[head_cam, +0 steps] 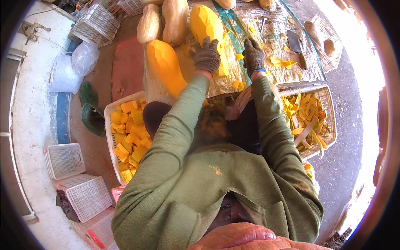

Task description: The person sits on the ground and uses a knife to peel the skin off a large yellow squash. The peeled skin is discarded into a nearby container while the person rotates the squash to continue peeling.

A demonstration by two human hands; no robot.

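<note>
My left hand [207, 56], in a dark knit glove, presses with spread fingers on a peeled orange squash [206, 23]. My right hand [253, 56], also gloved, is closed around a slim tool that is mostly hidden, with a yellow peel strip [252, 25] beyond its fingertips. Another peeled squash [164, 64] lies left of my left hand. Two unpeeled squashes [175, 22] [149, 25] lie behind it. To the right on the covered worktop are a cleaver [294, 42], a small metal tool [263, 24] and peel scraps [281, 62].
A crate of squash chunks [107, 125] stands at the left, and a crate of peelings [332, 115] at the right. A crate with squashes [336, 59] is beyond the worktop's right edge. Empty plastic crates [89, 197] are stacked lower left, near a white wall.
</note>
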